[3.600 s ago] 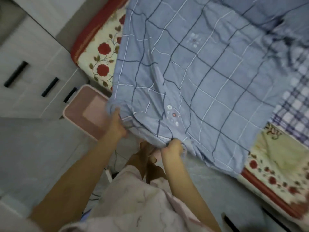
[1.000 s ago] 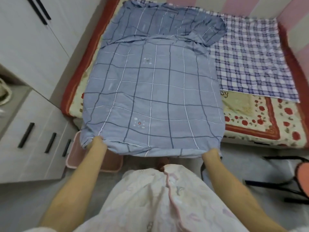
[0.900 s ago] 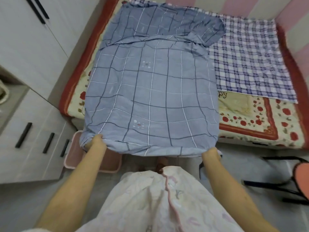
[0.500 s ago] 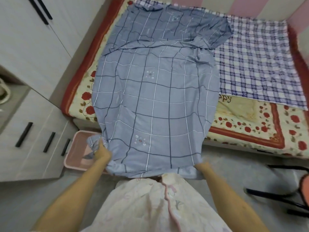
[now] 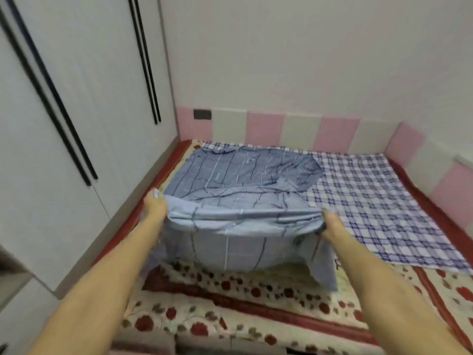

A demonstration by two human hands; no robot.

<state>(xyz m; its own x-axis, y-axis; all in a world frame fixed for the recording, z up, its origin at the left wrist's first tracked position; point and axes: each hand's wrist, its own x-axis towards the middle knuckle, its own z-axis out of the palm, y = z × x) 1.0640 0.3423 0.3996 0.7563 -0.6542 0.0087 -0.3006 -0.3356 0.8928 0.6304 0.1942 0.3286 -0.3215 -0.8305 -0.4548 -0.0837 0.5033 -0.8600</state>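
Blue sheet (image 5: 243,175) lies on floral mattress (image 5: 230,290) between plaid cloth (image 5: 378,201) and wardrobe (image 5: 76,124).

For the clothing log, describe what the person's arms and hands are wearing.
The left forearm and right forearm are bare: no sleeve, watch or bracelet shows. The left hand and right hand are ungloved; no ring can be made out.

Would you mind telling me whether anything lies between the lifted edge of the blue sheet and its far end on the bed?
Nothing visible does. The left hand and right hand grip the sheet by its near edge; its far half lies bare. The checked cloth lies to the right, beside that path.
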